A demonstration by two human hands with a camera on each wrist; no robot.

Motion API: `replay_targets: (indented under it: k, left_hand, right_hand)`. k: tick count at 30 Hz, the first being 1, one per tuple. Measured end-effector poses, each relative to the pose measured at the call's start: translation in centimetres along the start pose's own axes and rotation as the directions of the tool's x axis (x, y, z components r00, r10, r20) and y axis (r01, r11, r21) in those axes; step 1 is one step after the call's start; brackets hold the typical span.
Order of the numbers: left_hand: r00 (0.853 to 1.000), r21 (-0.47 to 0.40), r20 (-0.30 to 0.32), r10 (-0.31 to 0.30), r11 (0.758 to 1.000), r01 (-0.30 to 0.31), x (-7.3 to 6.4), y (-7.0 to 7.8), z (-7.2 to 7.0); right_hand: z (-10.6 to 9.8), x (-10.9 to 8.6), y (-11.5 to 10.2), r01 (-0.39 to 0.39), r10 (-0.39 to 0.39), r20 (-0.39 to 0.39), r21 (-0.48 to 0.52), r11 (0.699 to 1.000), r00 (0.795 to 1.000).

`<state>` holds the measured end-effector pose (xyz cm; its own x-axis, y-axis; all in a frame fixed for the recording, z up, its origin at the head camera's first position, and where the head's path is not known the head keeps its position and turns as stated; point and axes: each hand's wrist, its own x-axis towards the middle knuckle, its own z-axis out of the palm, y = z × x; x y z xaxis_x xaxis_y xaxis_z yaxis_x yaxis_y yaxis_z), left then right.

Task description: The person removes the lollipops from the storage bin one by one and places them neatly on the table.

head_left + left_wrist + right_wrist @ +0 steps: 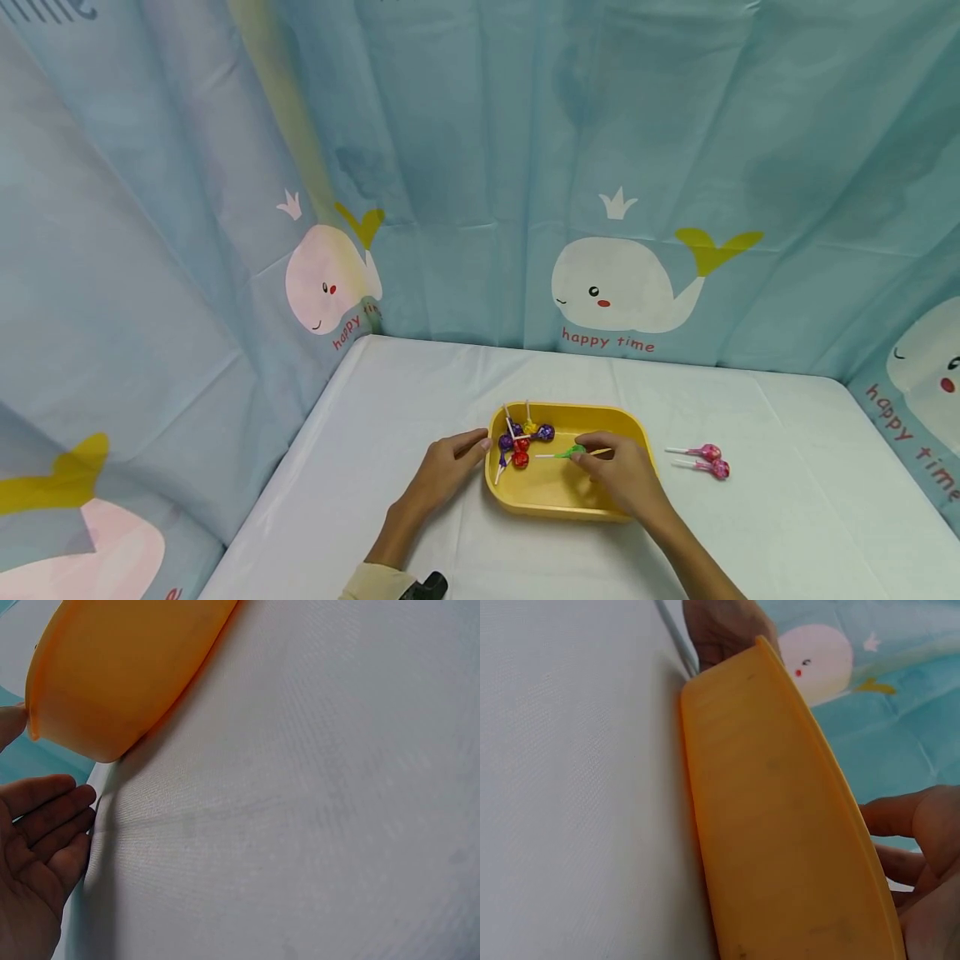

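Note:
A yellow tray [555, 507] stands on the white table. Inside it, my right hand [624, 471] pinches a green lollipop [574, 451] by its wrapped head, the white stick pointing left. Several lollipops lie in a cluster at the tray's left end, among them a red lollipop [520, 460], a purple lollipop [545, 432] and a yellow lollipop [529, 427]. My left hand [444, 471] is at the tray's left end, thumb at the rim, its other fingers extended below in the left wrist view. The tray wall hides the right fingertips in the right wrist view.
Two pink lollipops [720, 469] lie on the table to the right of the tray, sticks toward it. The white tablecloth [795, 533] reaches a blue curtain [480, 275] with whale prints behind and at both sides.

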<state>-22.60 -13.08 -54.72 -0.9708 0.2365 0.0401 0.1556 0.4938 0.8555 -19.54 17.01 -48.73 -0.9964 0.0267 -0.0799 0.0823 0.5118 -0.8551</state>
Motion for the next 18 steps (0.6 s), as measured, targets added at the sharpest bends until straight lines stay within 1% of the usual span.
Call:
replay_targets:
  k: [8,11,18]
  left_hand:
    - [1.0,-0.009,-0.001,-0.004,1.0,0.004,-0.1,0.1,-0.1]
    - [1.0,-0.009,0.0,-0.007,1.0,0.007,-0.1,0.2,-0.1]
    - [1.0,-0.003,0.001,-0.003,1.0,0.003,-0.1,0.3,-0.1]
  right_hand:
    - [-0.6,-0.3,0.2,0.011,-0.01,-0.02,0.063,0.998,1.0]
    - [-0.9,-0.5,0.1,0.008,-0.007,-0.025,0.068,0.998,1.0]
    - [-1.7,-1.1,0.3,0.047,-0.043,-0.061,0.066,0.997,0.997]
